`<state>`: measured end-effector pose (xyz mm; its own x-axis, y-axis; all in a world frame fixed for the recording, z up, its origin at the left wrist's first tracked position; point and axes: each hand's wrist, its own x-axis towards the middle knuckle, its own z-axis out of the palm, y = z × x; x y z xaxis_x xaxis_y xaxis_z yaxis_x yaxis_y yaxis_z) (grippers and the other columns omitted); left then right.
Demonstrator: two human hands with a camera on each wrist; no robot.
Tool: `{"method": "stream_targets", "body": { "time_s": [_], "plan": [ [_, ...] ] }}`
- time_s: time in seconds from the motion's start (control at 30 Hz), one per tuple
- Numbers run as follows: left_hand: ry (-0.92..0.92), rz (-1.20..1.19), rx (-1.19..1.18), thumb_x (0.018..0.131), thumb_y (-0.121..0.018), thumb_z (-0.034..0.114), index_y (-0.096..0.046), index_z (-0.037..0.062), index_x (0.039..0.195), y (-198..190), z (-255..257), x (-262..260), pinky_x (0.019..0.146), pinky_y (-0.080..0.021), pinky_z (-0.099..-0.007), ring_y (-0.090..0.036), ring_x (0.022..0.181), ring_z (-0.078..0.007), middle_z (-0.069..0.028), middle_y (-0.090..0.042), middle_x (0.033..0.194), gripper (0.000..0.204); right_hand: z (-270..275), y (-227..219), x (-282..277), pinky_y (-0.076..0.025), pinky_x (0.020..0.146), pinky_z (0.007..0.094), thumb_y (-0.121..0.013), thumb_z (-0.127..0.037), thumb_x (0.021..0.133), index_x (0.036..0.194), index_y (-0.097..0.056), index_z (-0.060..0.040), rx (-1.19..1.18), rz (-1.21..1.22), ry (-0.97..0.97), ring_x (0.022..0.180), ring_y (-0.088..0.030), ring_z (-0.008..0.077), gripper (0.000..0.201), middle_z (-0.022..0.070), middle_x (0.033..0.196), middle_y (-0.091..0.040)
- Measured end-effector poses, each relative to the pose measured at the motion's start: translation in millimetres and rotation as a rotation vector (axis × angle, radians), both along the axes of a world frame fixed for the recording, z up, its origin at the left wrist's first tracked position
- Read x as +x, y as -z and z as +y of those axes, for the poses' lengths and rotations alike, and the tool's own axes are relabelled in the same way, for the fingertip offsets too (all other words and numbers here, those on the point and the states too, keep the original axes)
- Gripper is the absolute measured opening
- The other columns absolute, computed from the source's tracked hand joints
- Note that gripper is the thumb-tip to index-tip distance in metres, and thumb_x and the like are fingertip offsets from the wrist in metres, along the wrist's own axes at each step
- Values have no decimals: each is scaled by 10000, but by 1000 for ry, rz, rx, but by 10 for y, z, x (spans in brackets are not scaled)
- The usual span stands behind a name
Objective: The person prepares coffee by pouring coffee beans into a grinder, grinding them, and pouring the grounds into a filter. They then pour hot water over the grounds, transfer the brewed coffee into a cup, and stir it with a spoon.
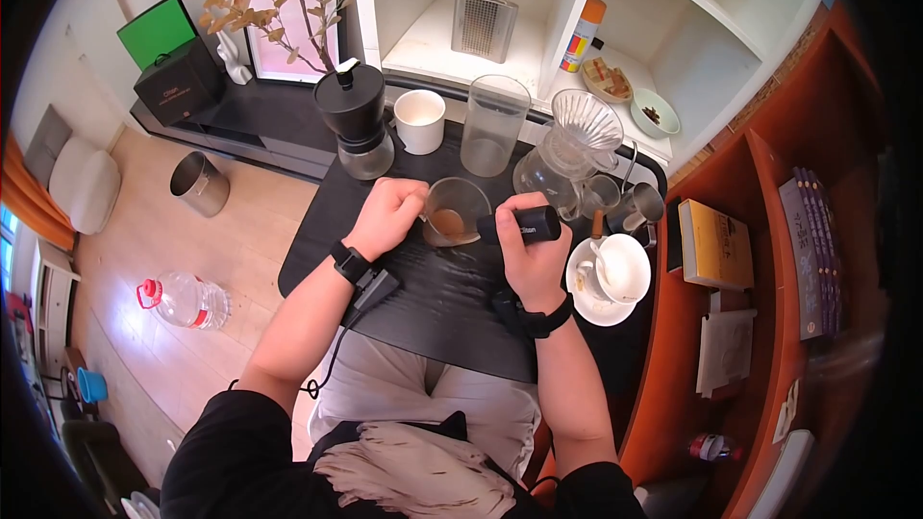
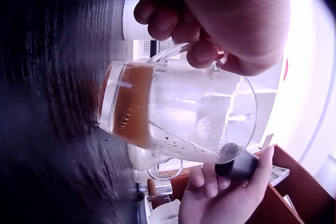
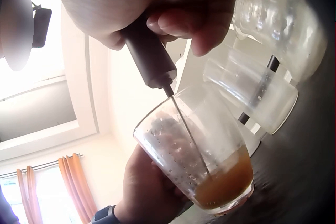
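My left hand (image 1: 386, 216) grips the handle of a clear glass mug (image 1: 458, 197) above the black table. Brown liquid (image 2: 134, 103) fills the bottom of the mug, and droplets dot its inner wall. In my right hand (image 1: 535, 264) is a black handheld milk frother (image 1: 527, 225), its body held by fingers and thumb. The right wrist view shows the frother's thin metal wand (image 3: 191, 137) slanting through the mug's mouth down to the liquid. The wand's tip is hidden in the brown liquid.
Behind the mug stand a black coffee grinder (image 1: 351, 106), a white mug (image 1: 420, 122), a tall glass (image 1: 495, 130) and a glass carafe with a ribbed dripper (image 1: 584, 130). To the right sit a white saucer (image 1: 582, 308) with a cup and metal cups (image 1: 636, 206). A red-brown bookshelf (image 1: 663, 327) borders the right side.
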<state>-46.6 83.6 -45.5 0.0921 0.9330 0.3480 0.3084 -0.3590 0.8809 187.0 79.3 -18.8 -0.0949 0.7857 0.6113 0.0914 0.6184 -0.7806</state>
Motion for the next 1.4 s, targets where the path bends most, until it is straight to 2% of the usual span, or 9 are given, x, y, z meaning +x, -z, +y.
{"method": "stream_targets", "body": {
  "time_s": [0.4,0.5,0.6,0.67,0.93,1.13,1.3,1.37,1.4],
  "plan": [
    [11,49,35,981,-494,139,-524,-39,749,-22,-2,-8,573,-366,-348,-409,591,-141,-71,-436,621,294,18,-29,-42,-467,599,241,-781,-200,981,948,-707,-39,-42,27,50,627,-589,68,180,11,708,-668],
    [10,66,36,982,-491,137,-522,-44,752,-41,-18,1,582,-385,-363,-436,581,-179,-101,-452,620,295,23,17,-6,-464,593,241,-778,-193,984,941,-707,-36,13,-1,32,621,-588,70,177,10,697,-665],
    [29,111,77,986,-490,139,-530,-48,757,-41,-7,-23,596,-405,-378,-473,581,-222,-134,-480,629,299,14,10,0,-468,600,248,-774,-181,986,941,-703,-30,-88,1,79,624,-587,72,173,13,702,-665],
    [1,101,56,950,-533,143,-532,-43,749,-58,-7,-6,602,-443,-411,-551,581,-315,-186,-537,655,274,15,-37,-26,-468,600,249,-772,-180,987,940,-702,-28,-82,10,56,622,-585,73,174,14,698,-664],
    [4,121,69,947,-529,140,-522,-39,745,-33,3,-18,596,-434,-413,-539,574,-317,-191,-522,653,270,21,-3,3,-477,621,249,-773,-182,987,961,-710,-30,-84,-9,70,635,-592,77,166,15,722,-679],
    [-4,117,68,948,-527,139,-509,-40,747,-35,1,-8,596,-430,-411,-518,569,-316,-193,-504,651,270,6,-25,-7,-476,614,251,-773,-176,986,954,-708,-22,-108,9,0,622,-585,81,171,17,701,-670],
    [6,106,57,958,-530,144,-517,-46,757,-4,10,-23,596,-430,-409,-522,571,-315,-196,-508,652,277,25,-35,-4,-476,607,249,-780,-186,982,950,-711,-24,-74,-22,91,625,-609,80,179,27,694,-677],
    [-4,107,37,995,-494,146,-529,-48,765,-29,-9,-11,604,-411,-372,-470,585,-214,-132,-474,632,302,8,-77,-32,-475,600,252,-781,-190,981,943,-709,-24,-55,-14,94,619,-612,82,185,30,685,-674],
    [-4,108,36,995,-494,146,-529,-48,765,-26,-13,-10,604,-411,-372,-470,585,-214,-132,-474,632,302,3,-88,-42,-474,594,255,-783,-194,980,936,-707,-24,-34,-5,94,612,-614,84,190,33,677,-671]
  ]
}}
